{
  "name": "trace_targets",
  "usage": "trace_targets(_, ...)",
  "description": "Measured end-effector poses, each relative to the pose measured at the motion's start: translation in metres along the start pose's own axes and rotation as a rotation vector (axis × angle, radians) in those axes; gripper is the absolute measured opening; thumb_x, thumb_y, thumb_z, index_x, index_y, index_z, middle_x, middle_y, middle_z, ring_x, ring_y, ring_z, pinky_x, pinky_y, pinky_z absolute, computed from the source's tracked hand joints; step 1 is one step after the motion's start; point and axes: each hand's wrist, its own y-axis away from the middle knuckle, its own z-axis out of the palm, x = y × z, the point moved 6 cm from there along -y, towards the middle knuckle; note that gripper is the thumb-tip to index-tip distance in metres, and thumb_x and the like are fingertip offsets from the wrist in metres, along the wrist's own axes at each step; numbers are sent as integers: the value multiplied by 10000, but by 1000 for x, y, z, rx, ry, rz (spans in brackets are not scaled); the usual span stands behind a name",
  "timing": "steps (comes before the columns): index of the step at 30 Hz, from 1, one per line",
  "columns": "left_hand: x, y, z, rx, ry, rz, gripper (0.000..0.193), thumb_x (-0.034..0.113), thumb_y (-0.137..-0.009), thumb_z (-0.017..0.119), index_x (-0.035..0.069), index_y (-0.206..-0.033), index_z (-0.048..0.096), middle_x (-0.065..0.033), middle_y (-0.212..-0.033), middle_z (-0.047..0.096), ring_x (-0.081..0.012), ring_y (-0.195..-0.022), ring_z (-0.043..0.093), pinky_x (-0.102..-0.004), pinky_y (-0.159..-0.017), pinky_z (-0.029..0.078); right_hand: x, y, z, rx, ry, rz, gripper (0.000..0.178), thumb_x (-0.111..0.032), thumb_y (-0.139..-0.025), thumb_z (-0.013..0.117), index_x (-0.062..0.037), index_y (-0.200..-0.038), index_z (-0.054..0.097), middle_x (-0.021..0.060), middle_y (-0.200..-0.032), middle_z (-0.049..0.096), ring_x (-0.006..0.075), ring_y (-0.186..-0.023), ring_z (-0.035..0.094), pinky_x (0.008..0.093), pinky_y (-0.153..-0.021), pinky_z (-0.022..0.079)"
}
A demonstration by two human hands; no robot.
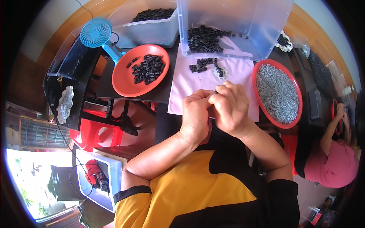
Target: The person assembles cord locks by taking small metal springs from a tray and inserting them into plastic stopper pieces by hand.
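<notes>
My left hand point(196, 112) and my right hand point(231, 108) meet over the near part of a pink cloth point(178, 89). Their fingers are closed in a pinch around a small black piece point(216, 92), mostly hidden by the fingertips. Just beyond them, a small round clear dish point(225, 73) with black pieces at it lies on the cloth. Several loose black parts point(201, 64) are scattered to its left. To the right stands a red bowl point(255, 78) full of silvery metal screw-like pieces point(277, 93). At the left, an orange-red bowl point(121, 81) holds short black parts point(149, 68).
A clear plastic bin point(239, 15) lies tipped toward me, black parts point(205, 39) spilling from it. Another bin point(152, 34) stands behind the left bowl, beside a blue fan point(96, 32). Red stools point(95, 133) are below at left. A co-worker in pink point(330, 163) sits at right.
</notes>
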Motion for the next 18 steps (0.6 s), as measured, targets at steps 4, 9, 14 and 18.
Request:
trace_targets(4,-2,0,2,31,51,37,118,4,-874,587,-70,-948,640,-104,-853,641,-145,-734,593,-255,-660,487,-7,2,0,54,31,0,222,-85,-664,680,-67,-829,534,61,-724,498,243,-643,518,360,-537,358)
trace_targets(9,-3,-6,-3,0,-46,81,114,14,-869,599,-68,-916,662,-86,-840,654,-147,-736,594,-265,-677,488,-7,8,-1,108,-53,86,222,-72,-676,672,-64,-866,558,64,-747,513,250,-655,532,371,-558,386)
trace_targets(14,44,3,-18,17,-275,265,158,43,-929,561,-86,-962,645,-153,-803,687,-227,-680,675,-306,-620,555,5,3,-20,7,-121,275,356,33,-710,664,-38,-1056,627,155,-989,634,351,-871,631,439,-764,506)
trace_targets(18,116,-8,-42,137,-491,616,146,33,-933,578,-77,-997,650,-139,-799,688,-217,-688,684,-291,-592,561,75,15,-91,-183,211,431,151,7,-752,684,-51,-879,626,109,-840,643,318,-830,635,420,-741,494)
